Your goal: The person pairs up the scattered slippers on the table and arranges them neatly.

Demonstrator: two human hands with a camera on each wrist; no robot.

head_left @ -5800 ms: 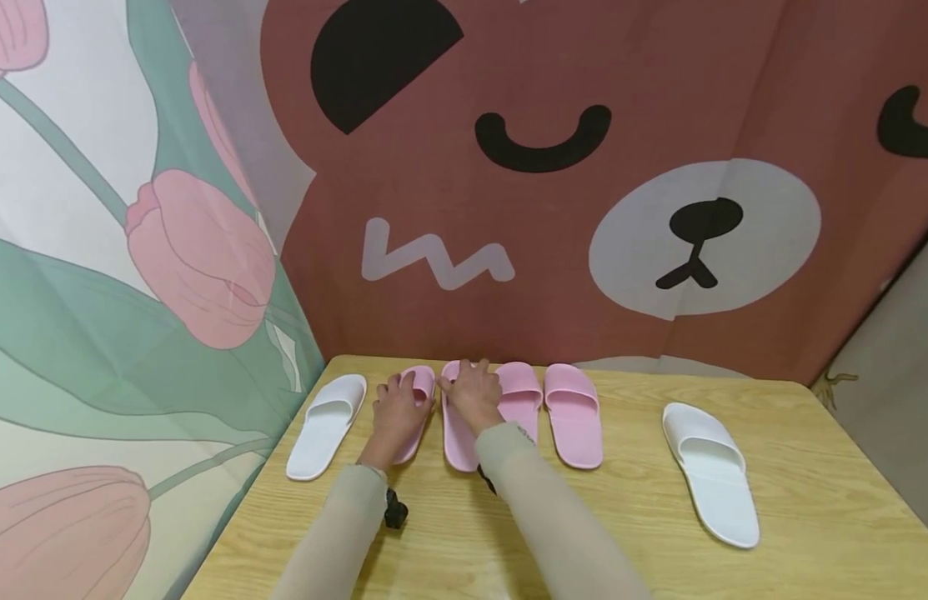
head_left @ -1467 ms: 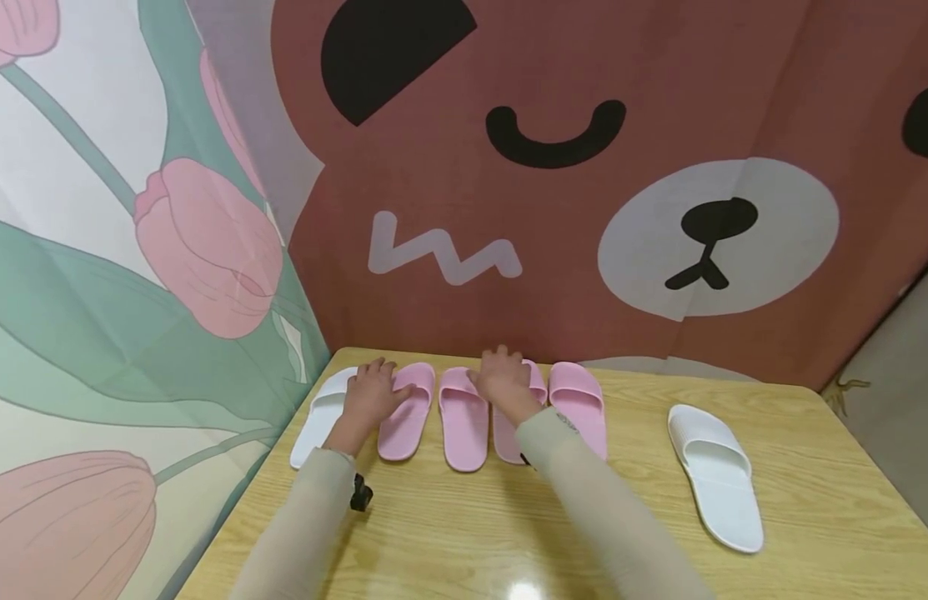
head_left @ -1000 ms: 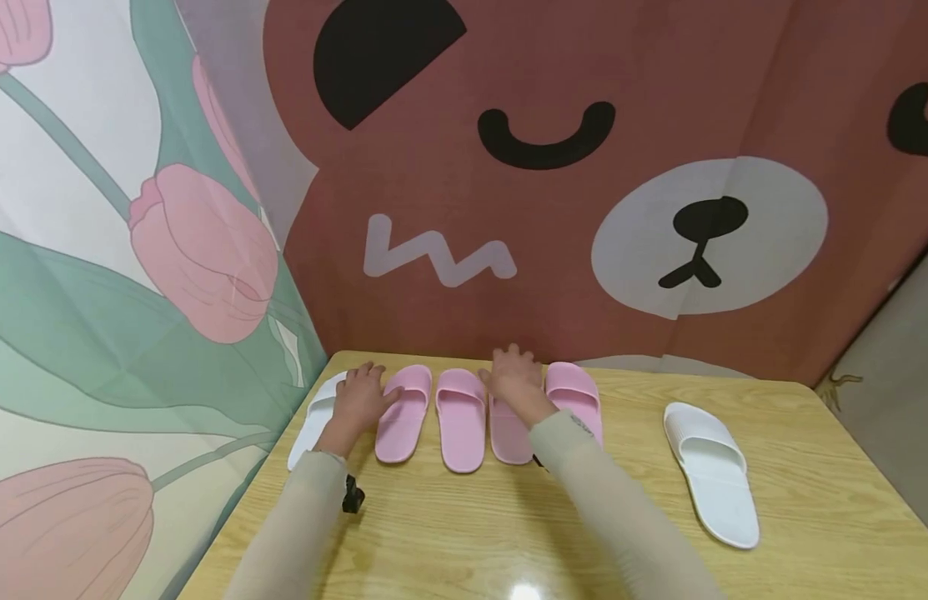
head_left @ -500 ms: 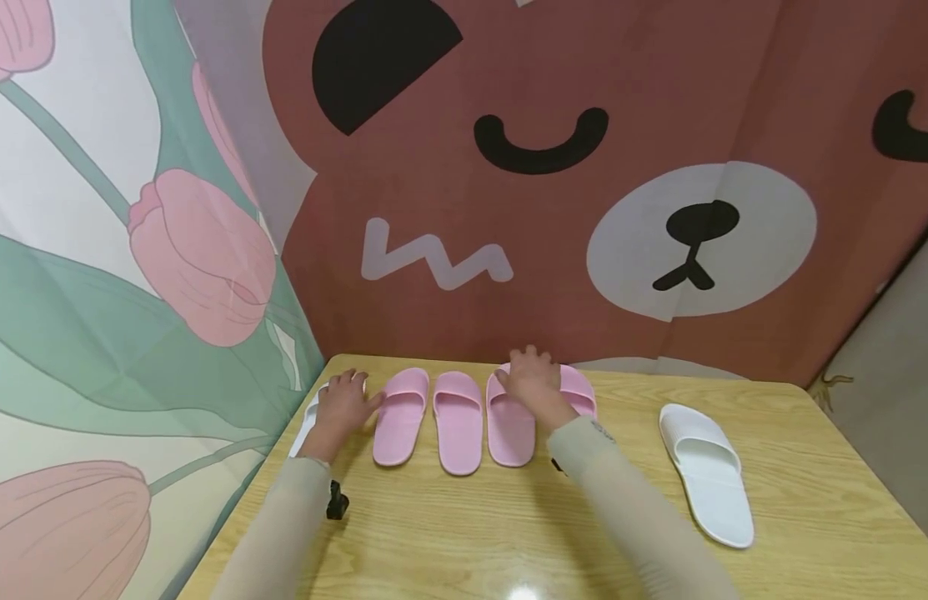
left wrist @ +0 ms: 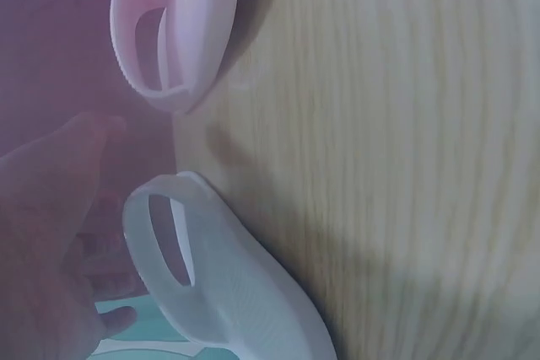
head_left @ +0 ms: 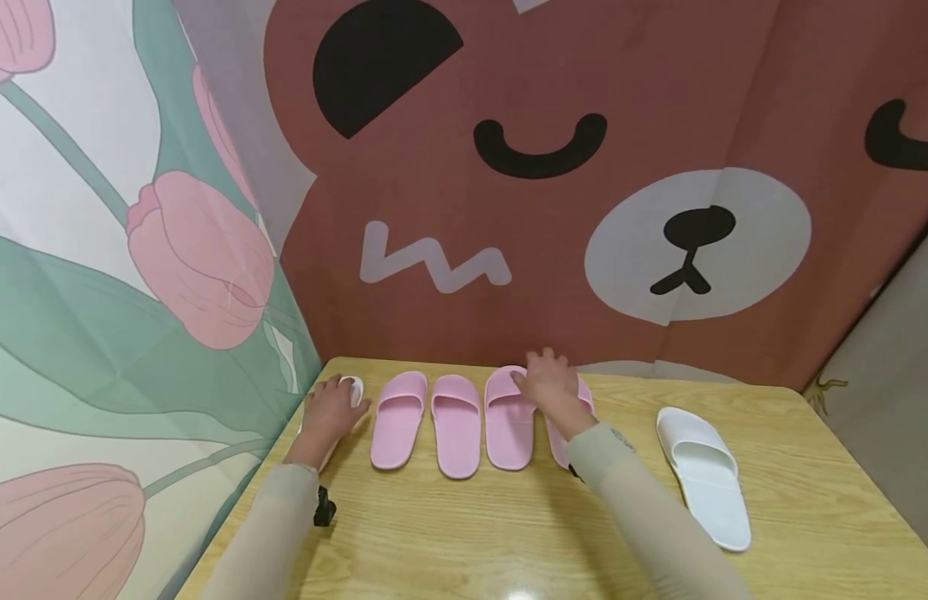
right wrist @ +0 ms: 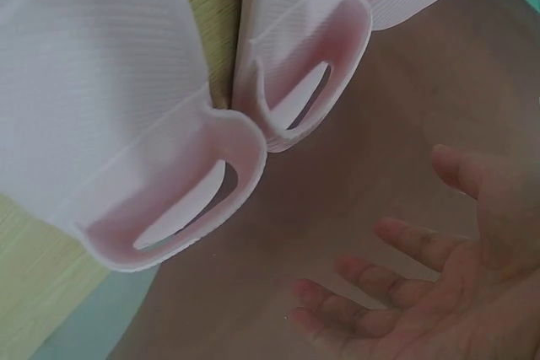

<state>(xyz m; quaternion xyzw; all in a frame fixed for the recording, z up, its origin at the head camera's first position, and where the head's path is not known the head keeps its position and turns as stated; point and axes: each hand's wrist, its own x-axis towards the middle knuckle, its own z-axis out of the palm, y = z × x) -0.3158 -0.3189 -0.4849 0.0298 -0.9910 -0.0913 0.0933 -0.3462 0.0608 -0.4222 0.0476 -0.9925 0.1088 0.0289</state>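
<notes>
Over the leftmost white slipper (left wrist: 266, 305) hangs your left hand (head_left: 328, 411), fingers loose, grasping nothing, contact unclear; your right hand (head_left: 551, 388), likewise unclenched, fingers spread, reaches over the rightmost pink slipper (head_left: 558, 444), its long axis pointing away from you, toe toward the bear-printed backdrop (head_left: 433, 192).

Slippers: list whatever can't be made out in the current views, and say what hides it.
Head view: most of the leftmost white slipper, covered by the left grip.
Head view: much of the rightmost pink slipper, behind the right grip.
Left wrist view: the far end of the white slipper, cut off by the bottom edge.
Right wrist view: most of the uppermost pink slipper, cut off by the top edge.
</notes>
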